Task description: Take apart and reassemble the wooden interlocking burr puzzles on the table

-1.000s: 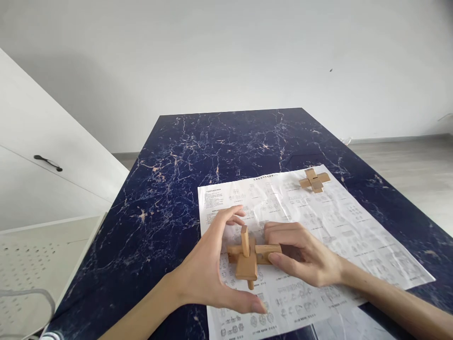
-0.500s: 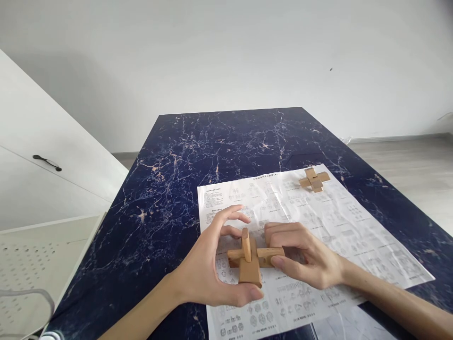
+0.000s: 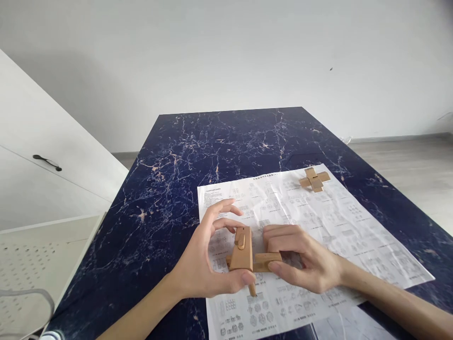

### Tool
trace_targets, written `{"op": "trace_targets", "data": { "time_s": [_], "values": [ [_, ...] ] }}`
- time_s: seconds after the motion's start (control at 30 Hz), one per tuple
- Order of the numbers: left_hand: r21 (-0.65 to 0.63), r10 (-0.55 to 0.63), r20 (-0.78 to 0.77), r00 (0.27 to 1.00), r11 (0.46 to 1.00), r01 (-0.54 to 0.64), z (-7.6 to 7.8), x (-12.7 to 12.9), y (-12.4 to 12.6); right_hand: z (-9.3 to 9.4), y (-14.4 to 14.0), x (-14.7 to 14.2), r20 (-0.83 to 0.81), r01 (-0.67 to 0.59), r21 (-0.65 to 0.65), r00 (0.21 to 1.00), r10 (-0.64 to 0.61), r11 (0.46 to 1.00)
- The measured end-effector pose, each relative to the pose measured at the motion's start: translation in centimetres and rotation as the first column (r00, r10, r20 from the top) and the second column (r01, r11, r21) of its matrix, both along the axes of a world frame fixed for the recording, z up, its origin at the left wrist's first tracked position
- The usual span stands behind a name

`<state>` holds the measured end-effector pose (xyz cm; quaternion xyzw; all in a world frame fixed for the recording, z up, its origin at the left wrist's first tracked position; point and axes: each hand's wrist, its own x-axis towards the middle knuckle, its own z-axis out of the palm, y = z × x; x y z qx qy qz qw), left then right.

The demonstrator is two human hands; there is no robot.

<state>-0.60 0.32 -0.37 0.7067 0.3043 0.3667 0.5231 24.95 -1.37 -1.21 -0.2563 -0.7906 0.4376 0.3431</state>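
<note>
Head view.
Item 1: wooden burr puzzle (image 3: 247, 257), part assembled, held just above the instruction sheet (image 3: 329, 226) near the front edge of the dark marbled surface (image 3: 212, 146).
Item 2: left hand (image 3: 203, 264), thumb and fingers closed on the upright flat piece, likely to steady or slide it against the crossbar.
Item 3: right hand (image 3: 304, 262), fingers pinching the horizontal bar's right end, bracing it level.
Item 4: second wooden cross (image 3: 314, 179), finished-looking, resting on the sheet's far corner, well apart.
Item 5: white cabinet (image 3: 46, 160), left.
</note>
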Motion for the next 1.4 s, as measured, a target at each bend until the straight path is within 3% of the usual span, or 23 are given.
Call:
{"op": "trace_targets", "data": {
  "time_s": [0.17,0.23,0.3,0.37,0.43,0.5,0.77,1.03,1.27,1.4],
  "values": [
    [0.011,0.066,0.033,0.997,0.998,-0.066,0.2,0.0,0.1,-0.3,0.0,0.0,-0.003,-0.004,-0.005,1.0,0.004,1.0],
    [0.068,0.174,0.008,0.985,0.982,-0.175,0.2,0.0,0.1,-0.2,0.0,-0.1,-0.004,-0.007,-0.002,1.0,0.007,1.0],
    [0.172,0.36,-0.048,0.932,0.922,-0.347,0.1,0.1,0.2,-0.1,0.1,-0.1,-0.001,0.0,-0.002,1.0,0.0,1.0],
    [0.292,0.535,-0.107,0.838,0.823,-0.488,-0.1,0.0,0.6,-0.1,0.1,-0.1,0.003,0.007,-0.008,1.0,-0.007,1.0],
    [0.379,0.63,-0.158,0.76,0.75,-0.543,-0.4,-0.2,1.2,-0.1,0.1,-0.1,0.01,0.01,-0.015,1.0,-0.01,1.0],
    [0.434,0.668,-0.213,0.713,0.718,-0.544,-0.7,-0.4,1.8,-0.1,0.1,0.0,0.02,0.011,-0.022,1.0,-0.01,1.0],
    [0.567,0.703,-0.379,0.601,0.69,-0.45,-1.7,-1.2,2.8,-0.1,0.1,0.0,0.028,0.016,-0.025,0.999,-0.016,1.0],
    [0.497,0.654,-0.486,0.579,0.752,-0.433,-2.2,-1.4,3.0,-0.2,0.0,0.0,0.014,0.024,-0.03,1.0,-0.023,0.999],
    [0.471,0.628,-0.438,0.643,0.77,-0.432,-1.9,-1.1,2.7,-0.4,0.0,0.3,0.031,0.055,-0.07,0.998,-0.053,0.996],
    [0.549,0.582,-0.247,0.775,0.743,-0.383,-0.8,-0.7,1.9,-0.4,0.1,0.4,0.035,0.085,-0.099,0.996,-0.082,0.991]
  ]
}}
